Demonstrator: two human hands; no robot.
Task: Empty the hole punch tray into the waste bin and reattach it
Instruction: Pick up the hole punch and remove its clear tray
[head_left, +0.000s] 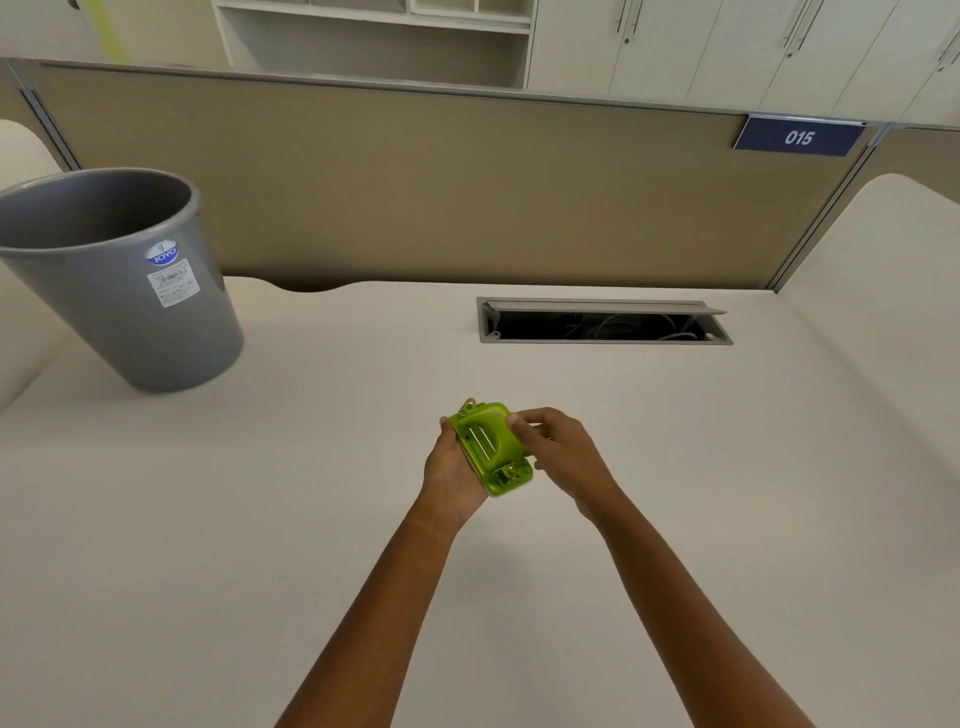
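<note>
A lime-green hole punch (491, 447) is held above the white desk, its handle side up and tilted. My left hand (451, 470) cups it from the left and underneath, fingers wrapped on its far edge. My right hand (558, 452) pinches its right edge with thumb and fingertips. A thin pale strip shows along the punch's lower left edge; whether that is the tray I cannot tell. The grey waste bin (111, 275) stands on the desk at the far left, apart from both hands, its mouth open.
An open cable slot (602, 323) with wires inside is set into the white desk (311, 467) behind the hands. A beige partition (441, 187) with a blue "015" sign closes the back. White cabinets stand beyond it.
</note>
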